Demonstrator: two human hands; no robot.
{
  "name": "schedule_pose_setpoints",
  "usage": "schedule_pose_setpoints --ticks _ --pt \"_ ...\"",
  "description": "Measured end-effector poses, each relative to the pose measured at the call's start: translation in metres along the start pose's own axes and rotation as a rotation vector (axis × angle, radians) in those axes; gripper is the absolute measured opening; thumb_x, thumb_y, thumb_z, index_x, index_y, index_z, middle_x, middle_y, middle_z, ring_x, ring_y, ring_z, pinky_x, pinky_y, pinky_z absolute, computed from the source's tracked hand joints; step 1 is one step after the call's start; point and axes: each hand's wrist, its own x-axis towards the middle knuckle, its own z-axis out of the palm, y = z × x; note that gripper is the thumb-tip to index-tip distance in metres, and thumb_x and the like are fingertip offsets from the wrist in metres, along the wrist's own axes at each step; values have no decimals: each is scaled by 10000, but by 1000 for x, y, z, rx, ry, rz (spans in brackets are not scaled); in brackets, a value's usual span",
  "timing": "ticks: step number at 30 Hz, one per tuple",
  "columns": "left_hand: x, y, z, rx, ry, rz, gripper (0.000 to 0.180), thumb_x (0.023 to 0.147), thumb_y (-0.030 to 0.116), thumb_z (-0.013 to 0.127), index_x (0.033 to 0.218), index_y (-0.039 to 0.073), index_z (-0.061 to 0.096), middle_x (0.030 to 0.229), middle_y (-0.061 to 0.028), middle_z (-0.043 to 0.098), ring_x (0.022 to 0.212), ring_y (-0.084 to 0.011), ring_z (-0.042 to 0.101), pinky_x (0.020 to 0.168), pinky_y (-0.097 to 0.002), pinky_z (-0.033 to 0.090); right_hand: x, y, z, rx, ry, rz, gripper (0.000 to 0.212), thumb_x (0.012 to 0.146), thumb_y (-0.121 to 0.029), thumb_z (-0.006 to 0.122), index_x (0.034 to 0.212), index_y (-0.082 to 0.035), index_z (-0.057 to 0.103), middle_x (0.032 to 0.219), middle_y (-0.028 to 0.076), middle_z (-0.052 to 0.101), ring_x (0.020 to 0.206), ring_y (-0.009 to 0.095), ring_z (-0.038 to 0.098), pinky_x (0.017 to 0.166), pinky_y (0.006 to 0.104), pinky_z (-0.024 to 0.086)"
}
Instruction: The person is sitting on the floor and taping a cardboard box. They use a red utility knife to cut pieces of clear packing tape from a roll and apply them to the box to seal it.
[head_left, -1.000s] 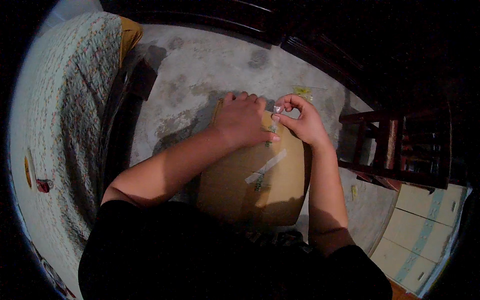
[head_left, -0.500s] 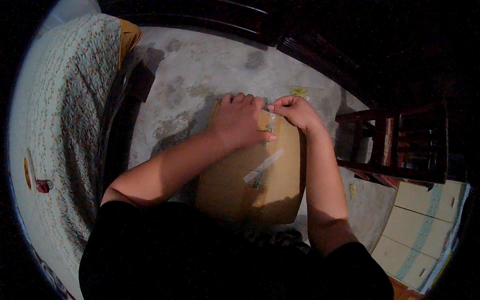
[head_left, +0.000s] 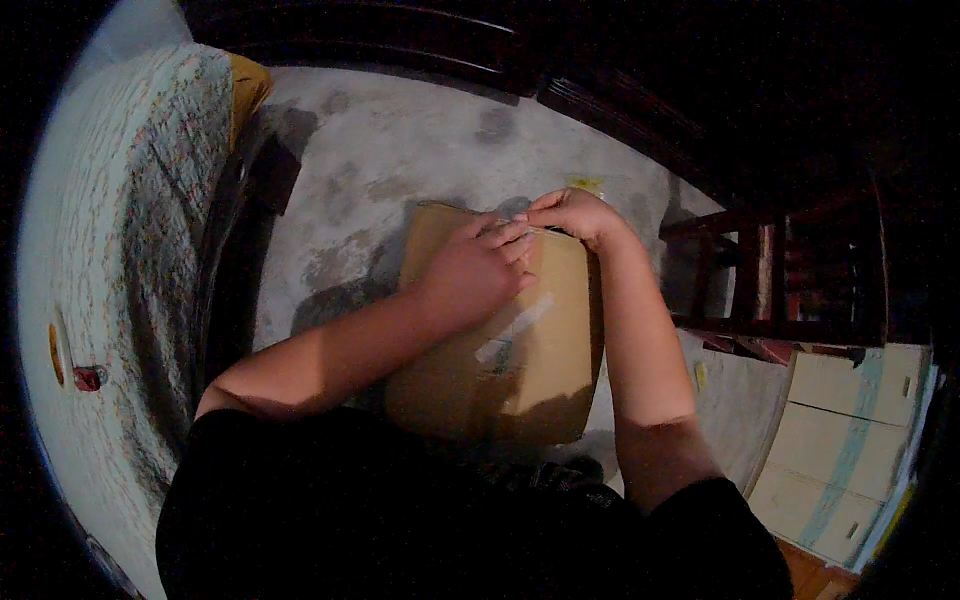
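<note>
A brown cardboard box [head_left: 545,365] stands on the floor in front of me, with a pale strip of tape [head_left: 515,328] slanting across its top. My left hand [head_left: 478,272] rests on the top near the far edge, fingers stretched out to the right and slightly apart. At that edge, right by the left fingertips, my right hand [head_left: 575,216] is closed in a pinch of thumb and forefinger. What it pinches is too small to make out, perhaps an end of clear tape. The left hand covers part of the box's middle seam.
A bed with a quilted flowered cover [head_left: 150,200] runs along the left, a small red object [head_left: 90,378] on it. Dark wooden furniture [head_left: 400,45] lines the far side. To the right stand a dark wooden chair-like frame [head_left: 770,270] and a cream drawer cabinet [head_left: 835,440].
My left hand has drawn back from over the far edge onto the box top, its fingers now pointing right. The right hand keeps its pinch at the edge. The view has shifted slightly.
</note>
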Motion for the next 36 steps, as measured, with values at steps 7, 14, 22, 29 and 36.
schedule_pose_setpoints --ticks 7,14,22,29,36 --pt "-3 0 -9 -106 47 33 325 864 342 648 970 43 722 1198 -116 667 1151 -233 603 1053 -417 402 13 -6 3 -539 145 79 488 746 -415 808 1007 -10 732 945 131 729 864 232 675 790 346 530" --pt "8 2 -14 -77 194 -68 444 864 376 646 1095 -1 693 1238 -133 648 1239 -269 553 1105 -478 349 61 14 0 -954 220 144 533 797 -465 738 1114 -39 707 1003 146 726 946 274 688 837 395 529" --pt "-4 -2 1 -146 208 115 295 829 296 654 852 10 721 970 -122 711 981 -247 651 982 -429 441 -75 -7 56 -571 420 -369 347 979 -299 528 1228 -93 654 1283 155 624 1266 324 524 1059 465 399" --pt "-15 -3 -21 -140 204 -29 226 858 258 610 827 55 703 896 -101 700 875 -259 647 893 -421 454 -108 7 99 -912 614 -563 519 977 -195 489 1478 -92 398 1515 115 419 1409 308 372 1178 515 175" --pt "11 -14 2 -208 180 -245 326 974 261 442 1070 82 697 1001 -135 701 994 -308 649 1011 -472 375 -142 2 110 -993 538 -529 486 966 -188 519 1434 -72 456 1474 118 469 1400 311 382 1157 534 196"
